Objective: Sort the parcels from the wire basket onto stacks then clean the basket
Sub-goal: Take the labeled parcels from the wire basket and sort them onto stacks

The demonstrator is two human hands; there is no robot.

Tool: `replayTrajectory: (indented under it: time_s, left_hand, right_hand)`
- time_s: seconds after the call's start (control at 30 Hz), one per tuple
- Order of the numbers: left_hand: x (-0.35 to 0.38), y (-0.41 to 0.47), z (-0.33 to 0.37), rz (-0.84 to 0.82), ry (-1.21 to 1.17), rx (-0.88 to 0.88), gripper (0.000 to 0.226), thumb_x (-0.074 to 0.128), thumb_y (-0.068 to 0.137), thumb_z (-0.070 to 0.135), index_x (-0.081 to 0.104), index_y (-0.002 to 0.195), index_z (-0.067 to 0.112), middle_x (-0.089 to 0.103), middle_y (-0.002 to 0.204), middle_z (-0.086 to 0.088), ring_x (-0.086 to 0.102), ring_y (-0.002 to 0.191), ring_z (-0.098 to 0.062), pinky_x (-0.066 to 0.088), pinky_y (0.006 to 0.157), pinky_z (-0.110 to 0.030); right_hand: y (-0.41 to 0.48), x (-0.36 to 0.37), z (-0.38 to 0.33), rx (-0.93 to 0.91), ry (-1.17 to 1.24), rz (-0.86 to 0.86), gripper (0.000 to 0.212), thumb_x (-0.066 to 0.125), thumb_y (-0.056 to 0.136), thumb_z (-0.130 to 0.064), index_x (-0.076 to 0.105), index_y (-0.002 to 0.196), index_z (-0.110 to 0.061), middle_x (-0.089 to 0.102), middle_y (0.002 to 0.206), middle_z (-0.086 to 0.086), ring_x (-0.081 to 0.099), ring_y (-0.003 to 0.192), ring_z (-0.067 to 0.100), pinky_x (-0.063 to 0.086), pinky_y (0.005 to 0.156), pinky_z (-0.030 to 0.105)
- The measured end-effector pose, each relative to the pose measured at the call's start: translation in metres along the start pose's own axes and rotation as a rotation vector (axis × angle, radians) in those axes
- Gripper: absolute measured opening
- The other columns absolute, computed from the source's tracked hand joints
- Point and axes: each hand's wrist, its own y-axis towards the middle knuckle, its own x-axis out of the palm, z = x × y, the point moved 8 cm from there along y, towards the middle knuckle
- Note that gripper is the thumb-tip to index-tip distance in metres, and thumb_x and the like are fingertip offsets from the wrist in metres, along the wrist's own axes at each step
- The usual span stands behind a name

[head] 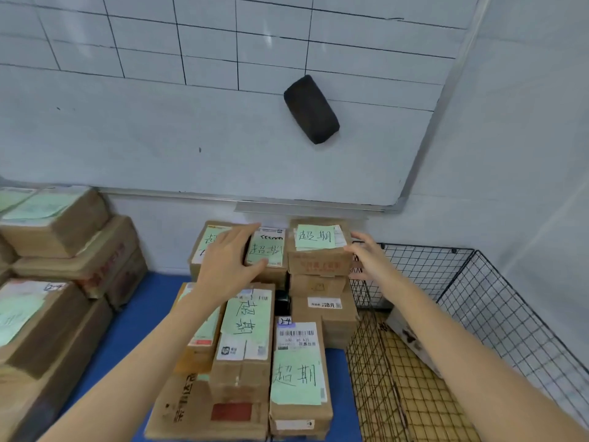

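Observation:
Brown cardboard parcels with green handwritten labels stand in stacks in the middle of a blue surface. My left hand (228, 260) hovers with spread fingers over a back parcel with a green label (267, 250), thumb near its front edge. My right hand (366, 250) touches the right side of the topmost parcel (318, 250) on the tall back stack, fingers relaxed. To the right sits the black wire basket (497, 301), with one pale parcel (411, 339) lying against its inner wall.
More parcel stacks (63, 250) stand at the left. A whiteboard (223, 138) with a black eraser (310, 110) hangs behind the stacks. A front stack (296, 371) lies between my arms. The basket's floor is a yellowish mat.

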Motion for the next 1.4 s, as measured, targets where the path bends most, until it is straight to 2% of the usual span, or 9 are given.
replayTrajectory:
  time_s: [0.1, 0.2, 0.3, 0.53, 0.67, 0.87, 1.0, 1.17, 1.4]
  left_hand:
    - [0.007, 0.006, -0.007, -0.024, -0.033, 0.000, 0.075, 0.051, 0.076, 0.059, 0.048, 0.143, 0.025, 0.055, 0.141, 0.003, 0.045, 0.132, -0.023, 0.038, 0.109, -0.045]
    - [0.013, 0.012, -0.012, -0.032, -0.040, -0.003, 0.071, 0.057, 0.077, 0.053, 0.047, 0.142, 0.026, 0.055, 0.141, 0.004, 0.045, 0.131, -0.022, 0.038, 0.109, -0.046]
    - [0.018, 0.017, -0.011, -0.046, -0.033, 0.006, 0.070, 0.058, 0.078, 0.051, 0.047, 0.143, 0.027, 0.055, 0.141, 0.004, 0.045, 0.131, -0.021, 0.037, 0.109, -0.046]
    - [0.020, 0.022, -0.002, -0.056, -0.006, 0.037, 0.070, 0.053, 0.080, 0.056, 0.046, 0.143, 0.027, 0.052, 0.143, 0.004, 0.045, 0.133, -0.020, 0.036, 0.110, -0.048]
    - [0.016, 0.020, 0.008, -0.037, 0.024, 0.059, 0.069, 0.052, 0.080, 0.055, 0.048, 0.143, 0.025, 0.054, 0.142, 0.002, 0.046, 0.132, -0.021, 0.035, 0.111, -0.046]
    - [0.008, 0.015, 0.044, 0.014, 0.091, 0.136, 0.076, 0.036, 0.080, 0.063, 0.051, 0.141, 0.021, 0.055, 0.141, 0.000, 0.045, 0.132, -0.023, 0.034, 0.108, -0.045]
    - [0.015, 0.009, 0.068, 0.020, 0.125, 0.160, 0.067, 0.045, 0.084, 0.057, 0.050, 0.141, 0.023, 0.052, 0.143, 0.003, 0.043, 0.133, -0.020, 0.034, 0.107, -0.043]
    - [0.029, -0.004, 0.103, -0.005, 0.165, 0.182, 0.074, 0.036, 0.082, 0.064, 0.046, 0.145, 0.026, 0.047, 0.148, 0.003, 0.041, 0.136, -0.020, 0.031, 0.110, -0.045]
    - [0.053, -0.021, 0.163, 0.007, 0.208, 0.150, 0.069, 0.046, 0.087, 0.058, 0.040, 0.149, 0.027, 0.042, 0.153, 0.004, 0.036, 0.140, -0.022, 0.027, 0.113, -0.044]
  right_hand:
    - [0.004, 0.001, 0.005, 0.004, -0.022, 0.009, 0.050, 0.058, 0.098, -0.025, 0.041, 0.144, -0.030, 0.051, 0.132, 0.004, 0.053, 0.120, 0.022, 0.057, 0.091, 0.045]
    - [0.006, 0.002, 0.003, -0.048, -0.114, -0.002, 0.054, 0.059, 0.097, -0.029, 0.038, 0.147, -0.027, 0.054, 0.125, -0.004, 0.052, 0.116, 0.016, 0.052, 0.098, 0.046]
    - [0.007, 0.000, 0.002, -0.089, -0.176, 0.001, 0.061, 0.064, 0.094, -0.033, 0.037, 0.148, -0.024, 0.052, 0.140, 0.002, 0.051, 0.117, 0.015, 0.046, 0.104, 0.046]
    - [0.002, -0.001, -0.004, -0.156, -0.235, 0.004, 0.069, 0.071, 0.090, -0.032, 0.034, 0.148, -0.028, 0.048, 0.145, 0.000, 0.049, 0.116, 0.013, 0.044, 0.084, 0.025]
    - [-0.007, -0.007, -0.012, -0.216, -0.410, 0.035, 0.069, 0.070, 0.090, -0.037, 0.034, 0.149, -0.029, 0.046, 0.150, -0.004, 0.046, 0.133, 0.019, 0.041, 0.107, 0.045]
    - [-0.038, -0.027, -0.033, -0.413, -0.870, 0.166, 0.066, 0.059, 0.095, -0.048, 0.032, 0.151, -0.028, 0.037, 0.155, -0.004, 0.034, 0.142, 0.016, 0.034, 0.112, 0.043]
    - [-0.051, -0.046, -0.029, -0.447, -1.058, 0.209, 0.064, 0.049, 0.097, -0.054, 0.031, 0.152, -0.026, 0.032, 0.158, -0.002, 0.029, 0.145, 0.018, 0.031, 0.114, 0.040]
    - [-0.063, -0.081, -0.017, -0.409, -1.144, 0.223, 0.066, 0.045, 0.098, -0.055, 0.030, 0.154, -0.025, 0.029, 0.160, 0.004, 0.027, 0.147, 0.022, 0.027, 0.117, 0.042]
    - [-0.074, -0.152, 0.011, -0.391, -1.125, 0.187, 0.069, 0.048, 0.097, -0.054, 0.028, 0.155, -0.023, 0.029, 0.159, 0.003, 0.028, 0.145, 0.024, 0.033, 0.114, 0.045]
